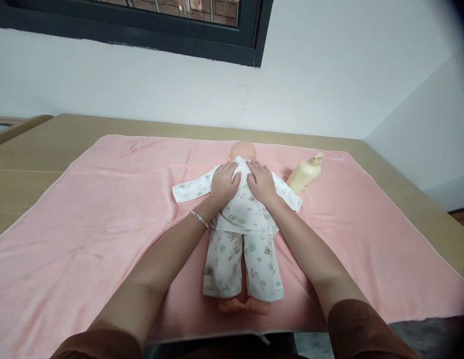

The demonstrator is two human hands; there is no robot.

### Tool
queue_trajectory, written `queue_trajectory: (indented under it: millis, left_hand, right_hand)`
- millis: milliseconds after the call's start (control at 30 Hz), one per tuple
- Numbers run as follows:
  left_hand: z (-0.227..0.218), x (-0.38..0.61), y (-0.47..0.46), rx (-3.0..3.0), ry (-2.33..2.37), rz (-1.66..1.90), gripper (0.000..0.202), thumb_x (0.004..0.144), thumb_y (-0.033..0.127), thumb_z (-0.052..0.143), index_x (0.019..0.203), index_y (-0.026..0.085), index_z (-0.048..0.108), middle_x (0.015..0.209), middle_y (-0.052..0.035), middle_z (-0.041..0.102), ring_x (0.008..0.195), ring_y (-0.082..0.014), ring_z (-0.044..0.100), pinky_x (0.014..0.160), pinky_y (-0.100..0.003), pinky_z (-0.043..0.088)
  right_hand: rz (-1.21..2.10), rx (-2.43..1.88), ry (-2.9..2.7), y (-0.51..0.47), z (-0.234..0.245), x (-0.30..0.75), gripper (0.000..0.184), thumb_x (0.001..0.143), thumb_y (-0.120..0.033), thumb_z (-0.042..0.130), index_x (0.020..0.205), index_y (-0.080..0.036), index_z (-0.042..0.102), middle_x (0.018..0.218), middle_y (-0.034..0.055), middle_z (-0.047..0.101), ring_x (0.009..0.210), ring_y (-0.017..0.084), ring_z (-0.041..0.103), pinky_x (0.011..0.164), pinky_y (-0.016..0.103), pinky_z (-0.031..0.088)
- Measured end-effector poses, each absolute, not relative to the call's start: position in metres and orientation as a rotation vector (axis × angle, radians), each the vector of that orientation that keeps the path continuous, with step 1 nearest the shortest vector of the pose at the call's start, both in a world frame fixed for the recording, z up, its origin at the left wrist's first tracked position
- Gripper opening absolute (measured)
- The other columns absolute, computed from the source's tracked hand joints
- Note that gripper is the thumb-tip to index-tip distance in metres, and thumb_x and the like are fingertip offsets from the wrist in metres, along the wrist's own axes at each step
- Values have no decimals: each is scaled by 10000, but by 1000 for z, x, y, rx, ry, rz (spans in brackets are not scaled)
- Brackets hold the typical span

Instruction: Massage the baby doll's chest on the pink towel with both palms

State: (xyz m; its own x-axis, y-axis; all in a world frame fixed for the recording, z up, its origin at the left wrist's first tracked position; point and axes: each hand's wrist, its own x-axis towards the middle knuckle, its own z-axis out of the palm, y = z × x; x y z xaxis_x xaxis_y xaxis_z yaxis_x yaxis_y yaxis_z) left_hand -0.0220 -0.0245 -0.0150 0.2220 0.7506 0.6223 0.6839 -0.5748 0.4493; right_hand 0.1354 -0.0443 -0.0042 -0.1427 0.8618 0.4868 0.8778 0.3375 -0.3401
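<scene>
A baby doll [242, 150] lies on a pink blanket [115, 214], its head away from me and its feet toward me. It wears a white printed top [242, 209] and matching trousers [259, 264], with bare feet showing below the cuffs. My left hand [225, 182] rests flat on the left side of the doll's upper body, fingers stretched toward the shoulder. On the right side, my right hand [260, 180] lies flat in the same way. The thumbs point toward each other with a gap between them. Neither hand grips anything.
A cream-coloured pump bottle [305, 173] lies tilted on the blanket, just beyond the doll's right-hand sleeve. Under the blanket is a wooden table [149, 125], its far edge along a white wall [314, 85]. A dark window frame [202, 42] is above.
</scene>
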Motion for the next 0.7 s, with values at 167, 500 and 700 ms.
queue_trajectory:
  millis: [167,500,700]
  left_hand:
    - [-17,-23,-23,2391,1349,1382,267,909,267,469,1066,186,670,1169,-84,703,1142,-219,617,1055,-415,466]
    - [-20,-23,-27,2387,1402,1525,207,915,260,468,934,201,665,983,-89,702,1006,-228,618,934,-403,504]
    - [-17,-24,-22,2407,1375,1307,336,917,264,443,1187,142,600,1239,-129,647,1182,-260,570,1066,-435,432]
  right_hand:
    - [-140,-1563,-1882,-50,-5,132,396,890,-233,444,1216,-188,665,1301,91,645,1258,258,560,1099,429,397]
    - [-142,-1625,-1844,-54,-4,130,389,906,-273,432,1202,-181,667,1279,102,656,1209,256,593,1032,394,446]
    - [-40,-1540,-2023,-43,-4,136,503,911,-215,383,1386,-122,518,1457,128,500,1378,286,427,1149,490,304]
